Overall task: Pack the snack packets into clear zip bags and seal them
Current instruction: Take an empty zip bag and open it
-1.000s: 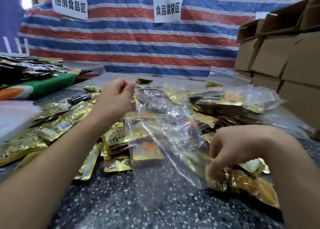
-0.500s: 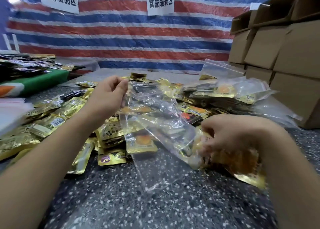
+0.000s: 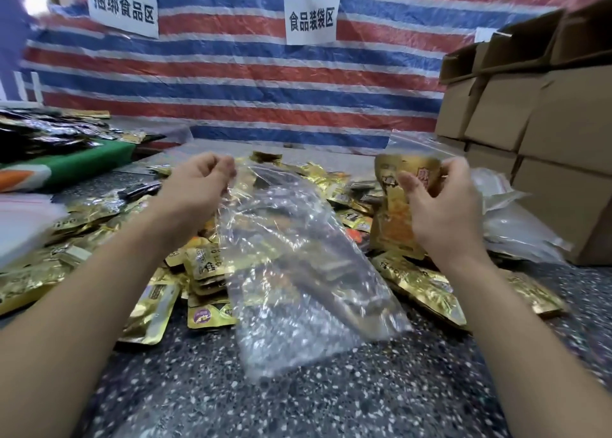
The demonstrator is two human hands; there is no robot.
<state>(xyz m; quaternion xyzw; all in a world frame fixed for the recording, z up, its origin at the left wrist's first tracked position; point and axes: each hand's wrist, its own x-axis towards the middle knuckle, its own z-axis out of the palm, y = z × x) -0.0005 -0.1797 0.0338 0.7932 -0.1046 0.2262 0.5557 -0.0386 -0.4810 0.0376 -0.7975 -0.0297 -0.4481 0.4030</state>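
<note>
My left hand (image 3: 195, 189) pinches the top edge of an empty clear zip bag (image 3: 298, 272), which hangs down over the speckled table (image 3: 298, 404). My right hand (image 3: 440, 212) grips a gold and orange snack packet (image 3: 394, 212), held upright above the pile to the right of the bag. Several gold snack packets (image 3: 198, 265) lie in a heap on the table behind and under the bag, spreading to both sides.
Stacked cardboard boxes (image 3: 536, 123) stand at the right. Filled clear bags (image 3: 516, 225) lie in front of them. A green board (image 3: 82, 162) with dark packets sits at the left, beside white sheets (image 3: 23, 219). A striped tarp (image 3: 248, 83) with two paper signs hangs behind.
My right hand has lifted a gold packet from low on the table up beside the bag. My left hand still holds the bag's top edge.
</note>
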